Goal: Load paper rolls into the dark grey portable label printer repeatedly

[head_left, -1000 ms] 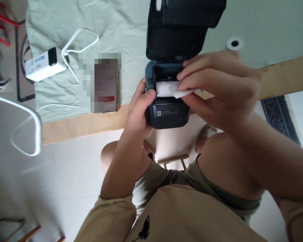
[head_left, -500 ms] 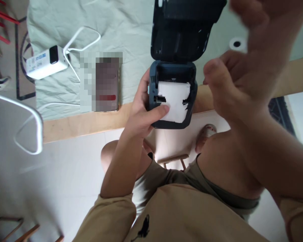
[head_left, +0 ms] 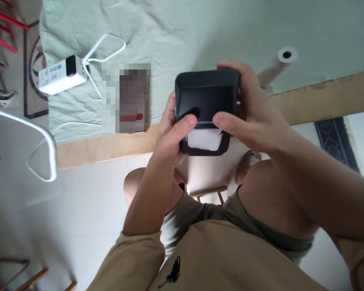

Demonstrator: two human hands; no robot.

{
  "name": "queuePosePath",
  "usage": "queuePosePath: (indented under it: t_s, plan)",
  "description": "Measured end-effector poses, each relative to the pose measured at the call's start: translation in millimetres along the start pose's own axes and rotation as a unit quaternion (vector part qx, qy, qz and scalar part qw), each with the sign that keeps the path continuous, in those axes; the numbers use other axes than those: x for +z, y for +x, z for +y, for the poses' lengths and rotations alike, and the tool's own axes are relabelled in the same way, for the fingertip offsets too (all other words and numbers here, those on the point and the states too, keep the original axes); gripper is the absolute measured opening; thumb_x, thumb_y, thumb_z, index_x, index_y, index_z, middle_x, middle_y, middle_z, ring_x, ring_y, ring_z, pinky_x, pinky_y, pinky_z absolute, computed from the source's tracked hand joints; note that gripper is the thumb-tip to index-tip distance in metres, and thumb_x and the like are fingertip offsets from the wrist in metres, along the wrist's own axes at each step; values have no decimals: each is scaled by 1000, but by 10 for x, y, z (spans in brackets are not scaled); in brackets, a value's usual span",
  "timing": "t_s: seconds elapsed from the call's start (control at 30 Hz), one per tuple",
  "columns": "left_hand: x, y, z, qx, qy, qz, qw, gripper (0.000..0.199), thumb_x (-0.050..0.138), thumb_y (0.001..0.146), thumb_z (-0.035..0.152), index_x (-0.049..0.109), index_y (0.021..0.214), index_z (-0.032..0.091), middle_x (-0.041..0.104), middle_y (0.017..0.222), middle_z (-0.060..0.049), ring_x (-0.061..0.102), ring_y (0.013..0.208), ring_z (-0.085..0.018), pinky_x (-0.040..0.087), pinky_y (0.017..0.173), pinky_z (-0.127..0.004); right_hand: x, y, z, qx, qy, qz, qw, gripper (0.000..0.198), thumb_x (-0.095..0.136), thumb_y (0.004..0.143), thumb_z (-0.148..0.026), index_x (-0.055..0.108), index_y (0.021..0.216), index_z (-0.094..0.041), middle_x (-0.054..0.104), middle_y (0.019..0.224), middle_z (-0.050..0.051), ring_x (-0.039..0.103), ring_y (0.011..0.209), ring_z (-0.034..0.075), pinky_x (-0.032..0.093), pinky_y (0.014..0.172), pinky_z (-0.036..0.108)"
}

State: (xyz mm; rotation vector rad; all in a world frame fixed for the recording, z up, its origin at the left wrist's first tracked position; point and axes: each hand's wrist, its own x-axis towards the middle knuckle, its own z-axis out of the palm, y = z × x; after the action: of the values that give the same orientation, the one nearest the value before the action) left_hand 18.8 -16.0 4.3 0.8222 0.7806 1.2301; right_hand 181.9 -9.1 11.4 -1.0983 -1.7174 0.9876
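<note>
Between my two hands is a dark label printer [head_left: 206, 99], held above the table's front edge. Its lid is folded down over most of the body. White paper [head_left: 204, 139] shows in the gap below the lid's lower edge. My left hand [head_left: 174, 129] wraps the printer's left side, thumb on the lid. Around the right side curls my right hand [head_left: 245, 101], its thumb also pressing the lid near the printed lettering. The fingers underneath are hidden. Just beyond my right hand, a white paper roll [head_left: 277, 66] lies on the cloth, partly hidden by the hand.
A white power bank [head_left: 59, 76] with a white cable [head_left: 111, 35] lies on the green cloth [head_left: 157, 32] at left. Near the front edge is a phone-like flat object [head_left: 135, 101], partly pixelated. Another white cable loops at far left. Red chair legs [head_left: 3, 28] stand beyond the table.
The printer's lid, upright before, has swung down over the paper inside. My right hand has come in from the right and closed on the printer. My left thumb has moved from the paper onto the lid.
</note>
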Motion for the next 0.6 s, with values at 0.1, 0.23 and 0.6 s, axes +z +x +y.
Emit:
queuePosePath:
  t_s: [0.1, 0.23, 0.6]
  plan:
    - [34, -18, 3, 19, 15, 30, 999, 36, 66, 77, 35, 59, 111, 24, 69, 92, -3, 63, 118, -25, 55, 74, -26, 49, -19, 7, -10, 61, -10, 998, 64, 68, 80, -41, 35, 134, -28, 57, 113, 3, 58, 94, 12, 54, 73, 23]
    - [4, -14, 27, 7, 13, -11, 1000, 22, 65, 79, 29, 63, 100, 21, 69, 93, -4, 61, 123, -25, 55, 89, -30, 93, -29, 4, -18, 70, -5, 997, 60, 67, 81, -40, 36, 131, -29, 55, 112, 3, 57, 86, 12, 54, 69, 24]
    - [-56, 85, 47, -38, -70, 71, 994, 22, 42, 85, 27, 60, 76, 19, 57, 65, 2, 65, 78, -12, 53, 82, -25, -49, -16, -16, 20, 16, 52, 998, 56, 59, 87, -44, 40, 138, -30, 50, 135, 5, 49, 58, 0, 46, 48, 18]
